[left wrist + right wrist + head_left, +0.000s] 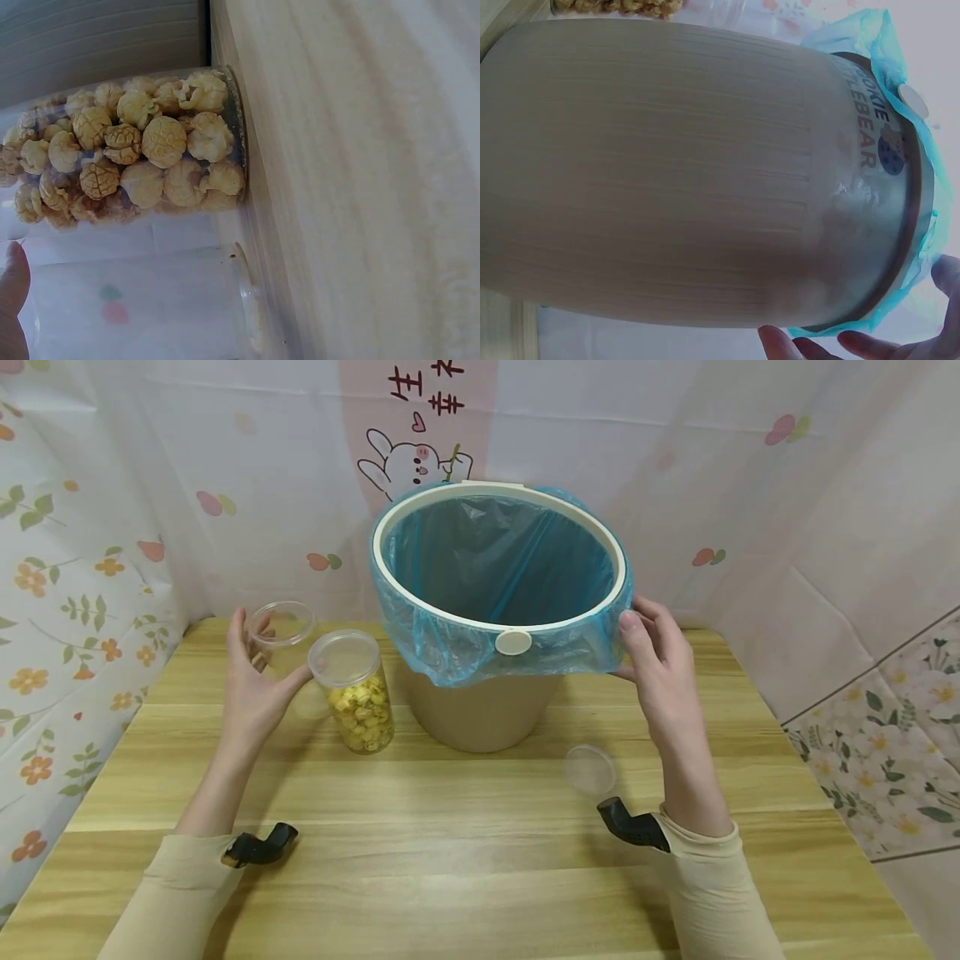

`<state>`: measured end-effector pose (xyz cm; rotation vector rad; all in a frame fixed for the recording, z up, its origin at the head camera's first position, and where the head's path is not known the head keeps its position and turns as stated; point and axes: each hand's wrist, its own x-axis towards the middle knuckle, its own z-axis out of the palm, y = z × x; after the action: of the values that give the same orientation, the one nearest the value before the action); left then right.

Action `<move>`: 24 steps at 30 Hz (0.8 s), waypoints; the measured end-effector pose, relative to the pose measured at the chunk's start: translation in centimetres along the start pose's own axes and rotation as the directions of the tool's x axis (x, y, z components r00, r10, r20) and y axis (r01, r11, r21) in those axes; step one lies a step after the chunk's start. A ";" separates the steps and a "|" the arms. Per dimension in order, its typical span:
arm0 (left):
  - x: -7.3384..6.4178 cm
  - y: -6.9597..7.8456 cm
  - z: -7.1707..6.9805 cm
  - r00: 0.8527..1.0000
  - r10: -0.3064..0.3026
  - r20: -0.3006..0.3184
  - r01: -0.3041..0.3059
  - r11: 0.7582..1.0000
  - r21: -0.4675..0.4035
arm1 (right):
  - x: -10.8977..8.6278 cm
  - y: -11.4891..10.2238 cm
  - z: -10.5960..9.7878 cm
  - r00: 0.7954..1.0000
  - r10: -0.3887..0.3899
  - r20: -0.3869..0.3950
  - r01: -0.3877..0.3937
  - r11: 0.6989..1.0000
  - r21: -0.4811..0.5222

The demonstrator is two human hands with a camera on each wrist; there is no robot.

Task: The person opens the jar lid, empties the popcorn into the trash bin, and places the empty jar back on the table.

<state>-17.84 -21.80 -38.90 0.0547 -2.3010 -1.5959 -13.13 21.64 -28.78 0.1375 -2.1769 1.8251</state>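
A clear jar (pixel 283 639) with nothing visible inside stands on the table at the left. My left hand (pixel 255 681) holds it, fingers round its far left side and thumb on the right; the thumb tip meets the edge of a lidded jar of yellow popcorn (pixel 363 714). In the left wrist view, the popcorn (pixel 142 150) shows large, with the thumb (pixel 13 289) at the lower left. My right hand (pixel 663 668) touches the right side of a beige trash bin (pixel 480 714), fingers spread. A blue trash bag (pixel 450 647) lines the bin, folded over its rim.
A clear round lid (pixel 590 770) lies on the wooden table (pixel 442 877), right of the bin. A white patterned curtain (pixel 247 460) hangs close behind the bin, and floral cloth (pixel 67 610) lines the left side.
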 end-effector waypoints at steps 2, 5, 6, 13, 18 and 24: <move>-0.4 0.1 -0.2 1.000 -0.012 -0.014 0.012 1.000 0.010 | -0.1 0.0 -0.2 1.000 -0.003 0.002 0.003 1.000 0.008; -1.0 0.2 -0.5 0.999 -0.004 -0.051 0.005 1.000 0.015 | -0.2 0.0 -0.3 1.000 -0.007 0.007 0.007 1.000 0.016; -1.2 0.2 -0.5 0.998 0.003 -0.066 -0.002 1.000 0.015 | -0.2 0.0 -0.4 1.000 -0.007 0.007 0.007 1.000 0.014; -2.5 0.4 -0.7 0.973 0.092 -0.212 -0.095 0.996 -0.001 | -0.4 0.2 -1.0 1.000 -0.022 0.018 0.023 0.999 -0.025; -3.4 0.5 -0.8 0.948 0.096 -0.303 -0.109 0.994 -0.028 | -0.4 0.2 -1.5 1.000 -0.021 0.007 0.021 0.999 -0.026; -4.5 0.7 -0.9 0.946 0.095 -0.310 -0.107 0.994 -0.020 | -0.3 0.0 -2.0 1.000 -0.025 -0.007 0.025 1.000 0.002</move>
<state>-13.22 -21.32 -39.09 0.1631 -2.0022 -1.4618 -12.50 23.58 -28.52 0.1575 -2.1584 1.8122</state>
